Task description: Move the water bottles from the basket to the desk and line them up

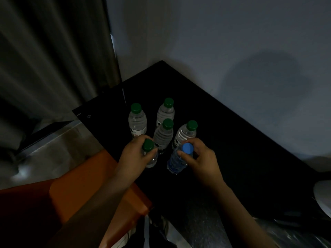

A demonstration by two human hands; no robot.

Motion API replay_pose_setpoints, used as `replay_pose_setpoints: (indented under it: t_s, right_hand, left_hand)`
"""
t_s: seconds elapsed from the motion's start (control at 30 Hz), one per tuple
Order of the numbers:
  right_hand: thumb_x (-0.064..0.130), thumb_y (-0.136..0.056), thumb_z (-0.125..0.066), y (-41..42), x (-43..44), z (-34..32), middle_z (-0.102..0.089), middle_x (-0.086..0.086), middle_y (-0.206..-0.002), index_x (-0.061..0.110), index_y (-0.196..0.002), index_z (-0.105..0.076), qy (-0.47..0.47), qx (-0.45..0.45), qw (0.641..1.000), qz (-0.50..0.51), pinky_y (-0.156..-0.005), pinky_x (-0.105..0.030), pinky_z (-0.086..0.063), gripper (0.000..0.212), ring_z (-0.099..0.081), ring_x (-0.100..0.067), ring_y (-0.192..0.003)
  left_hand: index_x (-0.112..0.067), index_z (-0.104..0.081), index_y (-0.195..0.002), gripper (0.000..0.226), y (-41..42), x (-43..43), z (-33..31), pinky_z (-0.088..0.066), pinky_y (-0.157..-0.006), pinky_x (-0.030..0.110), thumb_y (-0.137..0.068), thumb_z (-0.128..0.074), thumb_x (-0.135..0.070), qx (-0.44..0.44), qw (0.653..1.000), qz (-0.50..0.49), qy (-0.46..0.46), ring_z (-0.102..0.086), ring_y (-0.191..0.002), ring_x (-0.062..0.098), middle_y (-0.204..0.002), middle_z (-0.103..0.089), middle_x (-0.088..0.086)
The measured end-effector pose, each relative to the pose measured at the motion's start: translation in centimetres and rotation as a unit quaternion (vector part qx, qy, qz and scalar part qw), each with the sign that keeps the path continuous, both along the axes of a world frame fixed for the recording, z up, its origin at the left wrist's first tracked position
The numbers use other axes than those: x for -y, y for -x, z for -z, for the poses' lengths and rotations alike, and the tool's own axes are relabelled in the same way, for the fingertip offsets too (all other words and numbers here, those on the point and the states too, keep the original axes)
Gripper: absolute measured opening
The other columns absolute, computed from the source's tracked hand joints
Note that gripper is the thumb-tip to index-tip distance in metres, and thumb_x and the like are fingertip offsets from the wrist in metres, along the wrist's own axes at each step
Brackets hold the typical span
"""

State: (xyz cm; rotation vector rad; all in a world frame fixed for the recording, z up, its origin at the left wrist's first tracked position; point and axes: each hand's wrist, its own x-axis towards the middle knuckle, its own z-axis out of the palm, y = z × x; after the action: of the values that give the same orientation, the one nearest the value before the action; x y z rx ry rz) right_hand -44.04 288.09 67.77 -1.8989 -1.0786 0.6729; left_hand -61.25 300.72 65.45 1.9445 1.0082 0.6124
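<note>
Several clear water bottles with green caps stand upright on the black desk [232, 149], among them one at the back left [137, 120], one behind [166, 111] and one in the middle [163, 135]. My left hand [133, 156] grips the neck of another green-capped bottle [152, 159] standing at the front left. My right hand [200, 158] grips the neck of a blue-capped, blue-tinted bottle [176, 162] that leans left at the front. Just behind it stands a further green-capped bottle [186, 133]. No basket is clearly visible.
An orange seat [86, 185] sits at the desk's left front corner. Grey curtains [50, 59] hang at the left, a pale wall [232, 42] backs the desk. A white object [322, 196] lies at the right edge. Crinkled plastic [295, 231] shows at the bottom right.
</note>
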Motion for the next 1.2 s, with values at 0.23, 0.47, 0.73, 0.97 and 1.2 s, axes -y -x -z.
replay_pose_setpoints:
  t_s: [0.23, 0.47, 0.73, 0.97, 1.2]
  right_hand:
    - [0.027, -0.087, -0.067, 0.4, 0.2, -0.4, -0.065, 0.003, -0.106, 0.024, -0.12, -0.053, 0.022, 0.016, 1.0, -0.006, -0.085, -0.034, -0.056, 0.037, -0.063, -0.006, -0.096]
    - [0.037, -0.08, -0.071, -0.3, 2.3, -0.6, -0.054, 0.017, -0.116, 0.033, -0.129, -0.046, 0.141, 0.097, 0.985, -0.003, -0.071, -0.008, -0.039, 0.055, -0.05, 0.005, -0.095]
    - [0.039, -0.086, -0.066, 0.1, 5.3, -1.2, -0.055, 0.002, -0.127, 0.027, -0.133, -0.047, 0.347, 0.176, 0.92, -0.044, -0.079, -0.02, -0.04, 0.052, -0.055, -0.013, -0.11]
    - [0.038, -0.082, -0.069, 2.0, 7.3, -1.1, -0.057, 0.011, -0.108, 0.035, -0.12, -0.051, 0.341, 0.159, 0.926, -0.019, -0.059, -0.01, -0.034, 0.042, -0.046, 0.004, -0.079]
    - [0.04, -0.081, -0.07, 4.7, 10.5, -2.0, -0.062, 0.009, -0.113, 0.032, -0.122, -0.055, 0.347, 0.177, 0.92, 0.037, -0.072, -0.017, -0.045, 0.044, -0.055, -0.003, -0.088]
  left_hand:
    - [-0.01, -0.062, -0.102, 0.02, -0.1, 0.1, -0.4, -0.044, -0.068, 0.008, -0.085, -0.068, -0.018, -0.007, 1.0, 0.005, 0.003, -0.058, -0.082, 0.009, -0.096, -0.064, 0.006]
    - [-0.009, -0.059, -0.098, 0.019, -0.1, -0.2, -1.0, -0.05, -0.072, 0.034, -0.084, -0.068, -0.018, -0.033, 0.999, 0.027, 0.003, -0.061, -0.085, 0.021, -0.09, -0.064, 0.01]
    - [-0.008, -0.057, -0.106, 0.028, -0.5, -0.9, -3.8, -0.046, -0.072, 0.03, -0.083, -0.068, -0.019, -0.121, 0.985, 0.111, -0.047, -0.056, -0.089, 0.02, -0.1, -0.058, 0.009]
    - [-0.021, -0.056, -0.114, 0.038, 1.8, 1.9, -7.5, -0.038, -0.074, 0.021, -0.08, -0.072, -0.023, -0.073, 0.973, 0.164, -0.144, -0.049, -0.091, 0.008, -0.1, -0.047, -0.011]
    - [-0.02, -0.054, -0.114, 0.036, 2.7, 4.6, -5.7, -0.047, -0.085, 0.028, -0.083, -0.067, -0.031, -0.184, 0.934, 0.293, -0.092, -0.055, -0.103, 0.014, -0.112, -0.058, -0.002]
